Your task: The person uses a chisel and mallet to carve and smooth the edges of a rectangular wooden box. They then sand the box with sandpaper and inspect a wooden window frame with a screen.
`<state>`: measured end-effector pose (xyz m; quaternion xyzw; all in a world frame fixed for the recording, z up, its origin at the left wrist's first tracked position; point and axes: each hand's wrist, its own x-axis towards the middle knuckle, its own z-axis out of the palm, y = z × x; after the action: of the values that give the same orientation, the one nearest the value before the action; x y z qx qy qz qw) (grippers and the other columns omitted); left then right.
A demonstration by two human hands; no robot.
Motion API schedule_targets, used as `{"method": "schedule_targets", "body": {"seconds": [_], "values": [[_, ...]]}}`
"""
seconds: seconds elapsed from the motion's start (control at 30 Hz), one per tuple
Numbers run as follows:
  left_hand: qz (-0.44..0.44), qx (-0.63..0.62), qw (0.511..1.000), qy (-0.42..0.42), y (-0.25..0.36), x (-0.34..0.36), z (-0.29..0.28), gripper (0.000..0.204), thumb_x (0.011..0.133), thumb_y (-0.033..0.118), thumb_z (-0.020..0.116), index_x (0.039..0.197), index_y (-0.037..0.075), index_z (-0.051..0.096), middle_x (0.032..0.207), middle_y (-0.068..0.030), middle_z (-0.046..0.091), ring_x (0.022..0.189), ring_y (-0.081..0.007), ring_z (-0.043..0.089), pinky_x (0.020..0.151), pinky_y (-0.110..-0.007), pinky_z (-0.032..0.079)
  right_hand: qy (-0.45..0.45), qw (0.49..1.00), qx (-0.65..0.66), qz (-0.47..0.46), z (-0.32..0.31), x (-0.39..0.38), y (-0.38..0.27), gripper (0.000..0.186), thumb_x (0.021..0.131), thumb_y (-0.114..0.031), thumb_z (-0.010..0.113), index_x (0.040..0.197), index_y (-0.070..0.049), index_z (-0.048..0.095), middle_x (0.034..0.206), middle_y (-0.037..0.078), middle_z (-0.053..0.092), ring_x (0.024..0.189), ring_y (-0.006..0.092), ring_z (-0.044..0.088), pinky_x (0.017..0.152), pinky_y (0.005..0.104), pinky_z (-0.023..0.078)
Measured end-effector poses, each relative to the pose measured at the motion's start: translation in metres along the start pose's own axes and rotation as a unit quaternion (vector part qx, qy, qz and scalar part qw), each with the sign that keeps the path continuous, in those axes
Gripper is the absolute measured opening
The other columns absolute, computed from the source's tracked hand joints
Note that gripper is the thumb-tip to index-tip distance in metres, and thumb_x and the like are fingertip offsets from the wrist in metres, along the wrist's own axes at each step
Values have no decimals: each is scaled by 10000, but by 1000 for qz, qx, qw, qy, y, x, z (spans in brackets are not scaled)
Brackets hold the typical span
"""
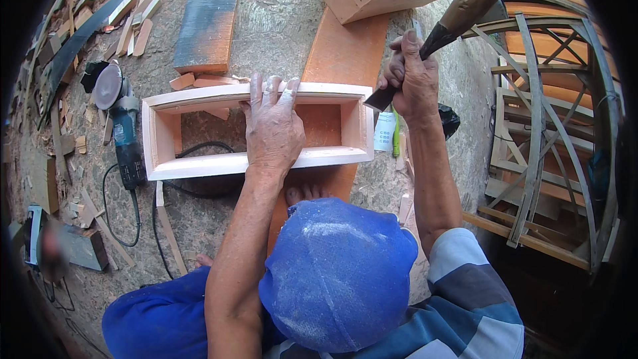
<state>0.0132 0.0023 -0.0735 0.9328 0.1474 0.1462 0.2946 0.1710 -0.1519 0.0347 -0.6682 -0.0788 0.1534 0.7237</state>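
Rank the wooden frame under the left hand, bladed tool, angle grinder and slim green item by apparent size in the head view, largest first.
1. Wooden frame
2. Bladed tool and angle grinder, unranked: they look similar, and the tool, in the right hand, may be nearer the camera.
3. Slim green item

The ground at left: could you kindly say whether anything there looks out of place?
Yes: wood scraps lie strewn about the grinder, whose cord loops loosely beside it, so that side looks cluttered.
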Motion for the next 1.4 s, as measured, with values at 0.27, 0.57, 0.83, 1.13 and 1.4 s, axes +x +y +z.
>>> {"method": "schedule_targets", "body": {"seconds": [0.27, 0.57, 0.83, 1.13, 1.4], "values": [[-15, -20, 1000, -11, 1, 1, 1, 539, 906, 76, 587, 1445, 109, 580, 1502, -168, 510, 1538, -416, 269, 1196, -711, 277, -47, 991, -93, 89, -21, -63, 41, 455, 1023, -497, 626, 885, -72, 542, 558, -61, 374, 447, 47, 348, 435, 252, 404], [-6, -7, 1000, -9, 1, 1, -3, 538, 895, 67, 560, 1430, 118, 590, 1485, -160, 507, 1513, -441, 307, 1219, -546, 347, -24, 961, -263, -81, 18, 3, 48, 406, 1053, -421, 612, 862, -68, 549, 552, -34, 467, 439, 47, 462, 396, 239, 368], [-22, -14, 999, -19, 2, 1, 0, 544, 903, 88, 579, 1446, 112, 580, 1511, -160, 495, 1540, -399, 268, 1197, -710, 281, -95, 973, -206, 34, -3, -57, 39, 414, 1063, -428, 591, 845, -82, 532, 538, -37, 460, 428, 48, 454, 398, 251, 372], [-10, -11, 1000, -13, 2, 2, -1, 552, 886, 61, 570, 1436, 111, 581, 1493, -166, 505, 1526, -441, 280, 1232, -584, 302, -21, 947, -305, -102, 9, 3, 41, 514, 1061, -482, 588, 819, -29, 608, 590, -12, 515, 555, 82, 494, 509, 310, 415], [-12, 0, 1000, -5, 3, 2, -1, 551, 885, 57, 558, 1432, 115, 588, 1481, -175, 523, 1505, -457, 318, 1234, -525, 329, -106, 948, -300, 7, -3, -65, 43, 451, 1063, -422, 611, 888, -8, 642, 667, 26, 565, 649, 111, 536, 584, 329, 449]]}}
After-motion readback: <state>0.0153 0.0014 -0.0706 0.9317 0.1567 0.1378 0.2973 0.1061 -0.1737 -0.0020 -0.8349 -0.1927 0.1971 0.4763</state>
